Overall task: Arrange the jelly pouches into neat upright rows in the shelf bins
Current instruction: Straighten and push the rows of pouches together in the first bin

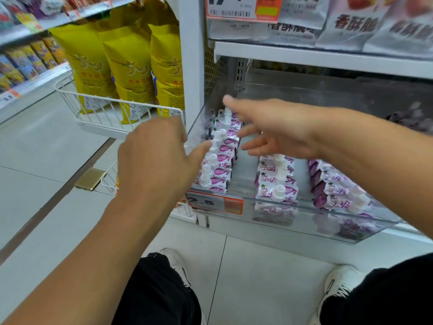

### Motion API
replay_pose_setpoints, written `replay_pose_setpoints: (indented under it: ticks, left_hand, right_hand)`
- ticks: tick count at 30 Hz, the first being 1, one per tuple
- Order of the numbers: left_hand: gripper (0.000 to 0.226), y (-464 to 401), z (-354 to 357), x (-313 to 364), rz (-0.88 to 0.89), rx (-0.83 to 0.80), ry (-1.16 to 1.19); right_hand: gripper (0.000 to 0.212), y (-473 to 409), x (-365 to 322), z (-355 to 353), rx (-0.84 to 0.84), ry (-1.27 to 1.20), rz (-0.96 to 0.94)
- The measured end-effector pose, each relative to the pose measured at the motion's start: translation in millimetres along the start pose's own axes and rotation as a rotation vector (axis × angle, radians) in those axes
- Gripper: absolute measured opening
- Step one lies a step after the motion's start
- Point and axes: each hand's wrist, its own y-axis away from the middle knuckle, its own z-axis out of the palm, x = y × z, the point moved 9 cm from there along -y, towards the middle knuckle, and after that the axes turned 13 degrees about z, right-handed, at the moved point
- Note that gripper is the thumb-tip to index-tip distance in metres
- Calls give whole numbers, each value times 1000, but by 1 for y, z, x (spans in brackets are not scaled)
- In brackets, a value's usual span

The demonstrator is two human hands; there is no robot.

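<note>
Bare and holding nothing, both your hands are reaching over the clear plastic shelf bin [304, 228]: your left hand [154, 160] is hovering at the bin's left corner with fingers loosely bent, its fingertip near the caps, and your right hand [269, 132] is spreading straight fingers above the back of the left row. White-and-purple jelly pouches with white screw caps [219, 160] are sitting in three rows running front to back. By my reading, you are roughly midway: the left row is standing close-packed, caps up and long axes near vertical, though the pouches are tipping slightly rearward; the middle row [277, 184] and the right row [337, 191] are looking shorter, slumping backward, with bare floor showing behind and between them.
</note>
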Motion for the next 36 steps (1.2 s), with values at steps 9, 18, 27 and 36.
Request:
replay_pose_setpoints:
  ticks: [9,18,27,36]
  left_hand:
    - [32,24,63,97,579,-578,-71]
    - [12,14,66,98,572,-542,-150]
    - [16,-45,87,99,618,-425,-109]
    - [10,-75,116,97,614,-382,-95]
  right_hand:
    - [32,101,100,-25,568,1208,-123]
    - [25,80,107,-34,685,1274,-150]
    - [10,49,76,-76,842,1203,-214]
    - [21,17,76,-95,851,1117,-233]
